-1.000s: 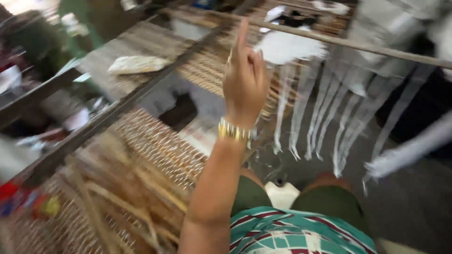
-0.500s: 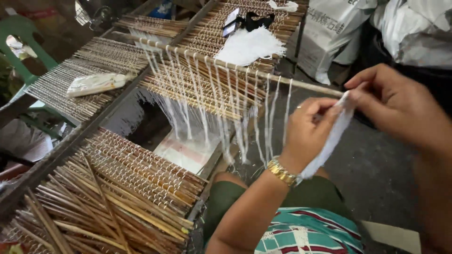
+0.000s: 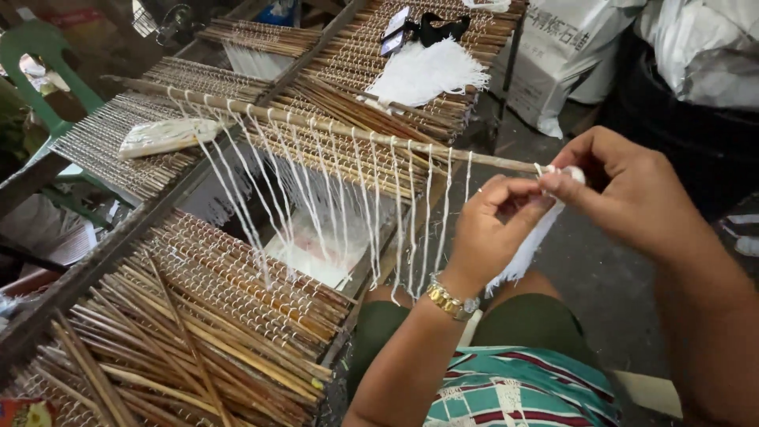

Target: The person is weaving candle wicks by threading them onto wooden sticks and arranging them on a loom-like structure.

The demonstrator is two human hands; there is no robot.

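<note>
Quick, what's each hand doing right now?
Left hand: closed, pinching the bundle of white string strands.
Right hand: closed, pinching the same bundle's top end.

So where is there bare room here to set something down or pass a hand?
Little. The grey floor right of the person's knees is bare. The woven stick mat has flat room beside the wrapped white bundle. Crowded: loose sticks at lower left, hanging white strings along the pole, where the left hand and right hand pinch white strands.

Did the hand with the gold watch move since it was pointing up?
Yes. The left hand came down and rightward, off the mat frame, to meet the right hand on the white strings.
</note>
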